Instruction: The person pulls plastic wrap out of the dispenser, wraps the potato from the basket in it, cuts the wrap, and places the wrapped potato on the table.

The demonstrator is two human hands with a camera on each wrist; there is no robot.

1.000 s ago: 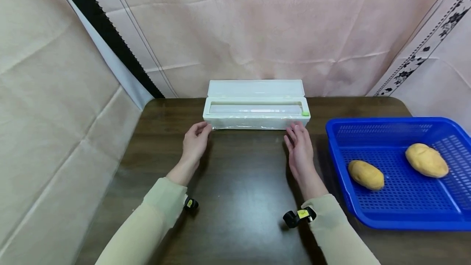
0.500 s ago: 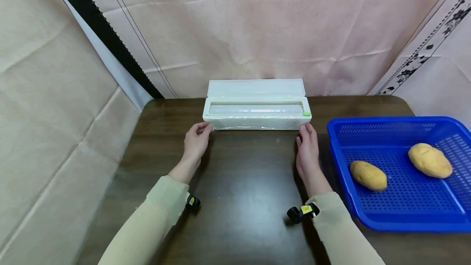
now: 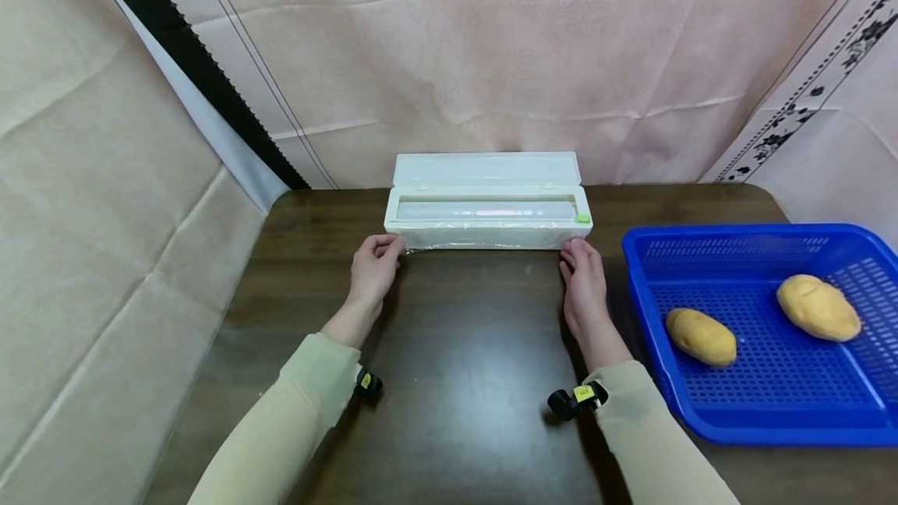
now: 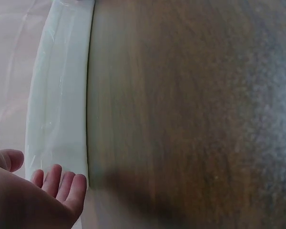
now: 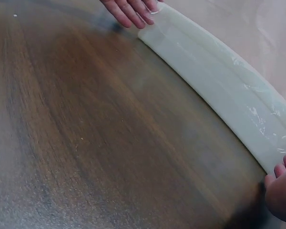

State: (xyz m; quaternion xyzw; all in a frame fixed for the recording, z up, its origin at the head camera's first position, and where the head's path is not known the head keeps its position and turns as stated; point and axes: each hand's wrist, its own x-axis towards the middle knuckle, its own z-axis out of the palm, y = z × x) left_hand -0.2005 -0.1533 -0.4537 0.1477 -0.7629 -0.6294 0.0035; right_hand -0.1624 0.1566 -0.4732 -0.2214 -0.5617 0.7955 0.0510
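A long pale box [image 3: 487, 170] stands at the table's back with its lid raised, and a roll of clear film [image 3: 435, 210] lies inside. Film [image 3: 484, 237] hangs down over the front wall. At the box's lower left front corner the left hand [image 3: 373, 275] pinches the film edge between thumb and fingers. The right hand [image 3: 585, 291] has its fingertips together on the film at the lower right front corner. In the left wrist view, the left hand [image 4: 33, 202] shows several bent fingers against the box end. The right hand [image 5: 281, 195] is partly cut off in the right wrist view.
A blue basket [image 3: 758, 433] stands on the right of the brown table [image 3: 463, 380], holding a smaller potato [image 3: 701, 337] and a larger potato [image 3: 818, 308]. Pale cloth [image 3: 519, 61] hangs behind the table and along the left.
The right hand has shifted right to the box's right front corner, then slightly back left, and its fingertips have come together. The left hand has stayed at the left corner.
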